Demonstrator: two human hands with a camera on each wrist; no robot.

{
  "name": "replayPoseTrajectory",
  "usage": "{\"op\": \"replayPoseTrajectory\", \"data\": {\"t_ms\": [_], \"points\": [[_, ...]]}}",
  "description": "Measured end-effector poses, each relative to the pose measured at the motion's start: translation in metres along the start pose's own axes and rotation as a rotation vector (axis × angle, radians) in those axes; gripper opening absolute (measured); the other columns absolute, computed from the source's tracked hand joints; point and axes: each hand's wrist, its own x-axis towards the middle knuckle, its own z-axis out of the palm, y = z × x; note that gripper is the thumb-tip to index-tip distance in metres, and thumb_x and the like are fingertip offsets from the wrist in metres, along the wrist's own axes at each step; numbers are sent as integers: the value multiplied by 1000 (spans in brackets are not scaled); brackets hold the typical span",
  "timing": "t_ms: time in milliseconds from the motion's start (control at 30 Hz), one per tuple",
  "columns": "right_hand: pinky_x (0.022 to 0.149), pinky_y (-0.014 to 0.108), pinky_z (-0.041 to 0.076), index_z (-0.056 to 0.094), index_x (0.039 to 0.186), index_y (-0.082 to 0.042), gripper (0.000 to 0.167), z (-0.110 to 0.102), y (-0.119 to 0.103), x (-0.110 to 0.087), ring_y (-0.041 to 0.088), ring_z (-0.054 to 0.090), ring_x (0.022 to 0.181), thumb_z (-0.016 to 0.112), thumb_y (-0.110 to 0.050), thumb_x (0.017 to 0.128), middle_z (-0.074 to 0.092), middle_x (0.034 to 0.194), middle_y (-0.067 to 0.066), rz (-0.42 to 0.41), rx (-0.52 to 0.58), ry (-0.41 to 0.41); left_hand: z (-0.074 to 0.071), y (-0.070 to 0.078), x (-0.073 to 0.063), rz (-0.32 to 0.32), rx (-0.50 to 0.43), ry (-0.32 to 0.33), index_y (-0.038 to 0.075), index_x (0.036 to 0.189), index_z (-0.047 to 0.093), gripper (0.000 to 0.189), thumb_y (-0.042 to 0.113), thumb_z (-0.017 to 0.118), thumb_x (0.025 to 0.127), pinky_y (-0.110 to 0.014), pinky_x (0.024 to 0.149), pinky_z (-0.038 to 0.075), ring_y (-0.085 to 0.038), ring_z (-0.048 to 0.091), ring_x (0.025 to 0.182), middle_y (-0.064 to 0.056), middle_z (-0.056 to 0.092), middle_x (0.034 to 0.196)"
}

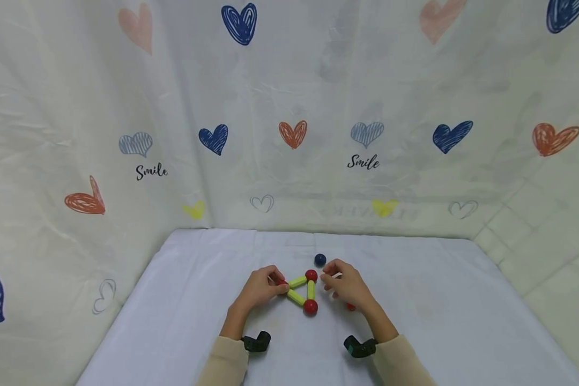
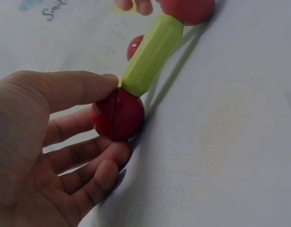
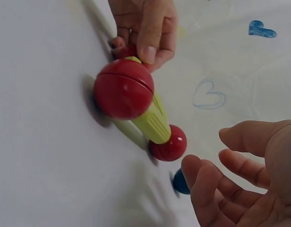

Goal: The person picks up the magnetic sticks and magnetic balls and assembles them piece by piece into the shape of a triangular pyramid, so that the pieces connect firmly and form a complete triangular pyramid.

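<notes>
Nearest are two pale sleeves [image 1: 225, 360], with a black wrist device [image 1: 257, 343] by the left cuff and another [image 1: 359, 347] by the right. Ahead of them, on a white-covered tabletop [image 1: 289, 348], a red ball [image 1: 311, 307] forms the near corner of a triangle of three yellow-green rods [image 1: 311, 290] and red balls. A small red-orange piece [image 1: 350, 307] (mostly hidden by the right arm) lies to its right.

The left hand [image 1: 264, 284] pinches the triangle's left corner ball [image 2: 118, 116], thumb on top and fingers around the far side and below. The right hand [image 1: 348, 284] holds nothing; its fingers are loosely bent, with a gap to the thumb, just right of the triangle and apart from it.

The triangle's far corner is another red ball [image 1: 311, 275], joined to both neighbours by rods. Just beyond it, near the right hand's fingertips, sits a dark blue ball [image 1: 320, 260]. Behind the tabletop hangs a pale sheet [image 1: 318, 177] printed with coloured hearts and the word "Smile".
</notes>
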Motion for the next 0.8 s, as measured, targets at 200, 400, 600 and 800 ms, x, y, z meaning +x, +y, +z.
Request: {"op": "replayPoseTrajectory", "data": {"t_ms": [200,400,600,800], "points": [[66,32,57,62,112,-12,16,-10,3,3,21,68,81,67,-21,99,66,103,7,-5,26,36,-1,0,0,-6,11,-11,20,95,68,20,33,81,87,-29,66,47,-15,57,76,4,67,90],[69,32,57,62,116,-10,20,-15,4,5,24,68,85,65,-22,100,66,106,8,-6,38,52,-6,1,-2,11,17,3,19,91,68,23,35,83,84,-29,64,46,-15,56,75,4,67,86],[70,31,58,61,119,-9,24,-30,9,7,27,69,89,64,-24,101,66,109,11,-11,58,82,-9,1,-3,10,23,-4,19,88,67,25,36,85,82,-28,62,45,-14,56,73,4,66,80],[71,31,57,59,125,-8,31,-56,23,3,30,68,94,62,-28,102,64,116,14,-10,13,87,-7,1,-4,1,17,-9,20,85,66,28,38,86,81,-28,62,44,-15,56,72,5,66,78]]}}
